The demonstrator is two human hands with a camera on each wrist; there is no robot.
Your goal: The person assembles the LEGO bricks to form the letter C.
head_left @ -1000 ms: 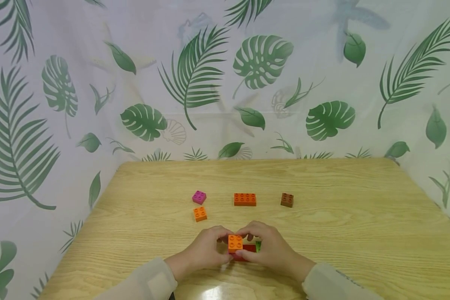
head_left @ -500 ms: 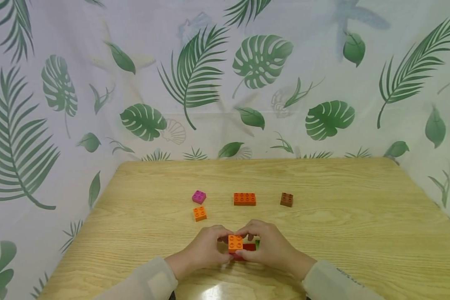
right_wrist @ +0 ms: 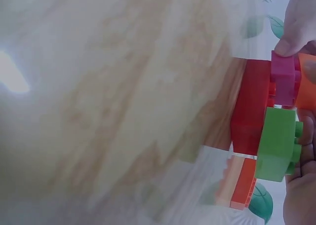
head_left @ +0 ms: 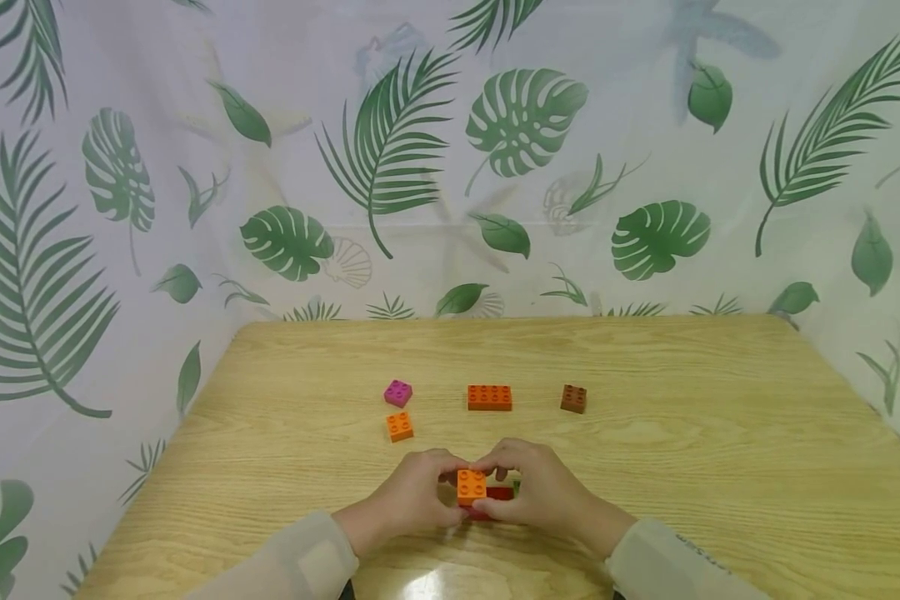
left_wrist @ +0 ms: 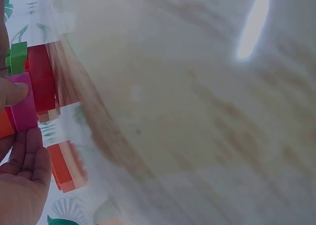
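In the head view a small stack stands near the table's front. An orange 2x2 brick [head_left: 471, 487] sits uppermost, over a pink brick [right_wrist: 284, 79]. Beneath the pink brick lies a longer red brick [right_wrist: 250, 106], with a green brick [right_wrist: 276, 143] on its right part. My left hand [head_left: 411, 496] holds the pink brick at its left end, thumb toward me. From the other side my right hand [head_left: 546, 493] grips the orange brick, its thumb across the near face. That hand hides most of the green brick in the head view.
Beyond the hands lie a magenta 2x2 brick [head_left: 398, 393], another orange 2x2 brick [head_left: 400, 427], an orange-red 2x4 brick [head_left: 489, 397] and a brown 2x2 brick [head_left: 573, 398]. A leaf-printed cloth [head_left: 450, 275] borders the wooden table [head_left: 690, 483] at the back and sides.
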